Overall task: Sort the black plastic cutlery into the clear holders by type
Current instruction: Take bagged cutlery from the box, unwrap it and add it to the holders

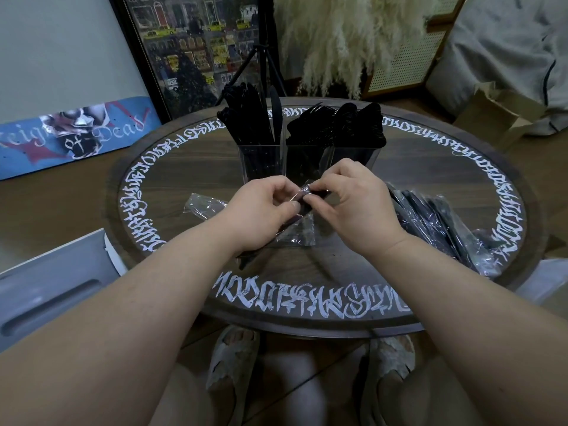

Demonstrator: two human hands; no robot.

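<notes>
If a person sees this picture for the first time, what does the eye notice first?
First, the two hands, left and right, pinching a wrapped packet above the middle of the round table with white lettering. Behind them stand three clear holders full of black cutlery; more wrapped packets lie at the right.

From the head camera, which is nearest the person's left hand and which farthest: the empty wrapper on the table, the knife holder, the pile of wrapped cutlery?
From the left hand:
1. Empty wrapper, just left of it.
2. Knife holder, behind it.
3. Pile of wrapped cutlery, far right, beyond the right hand.

Both hands (307, 210) on wrapped cutlery (302, 224)
</notes>
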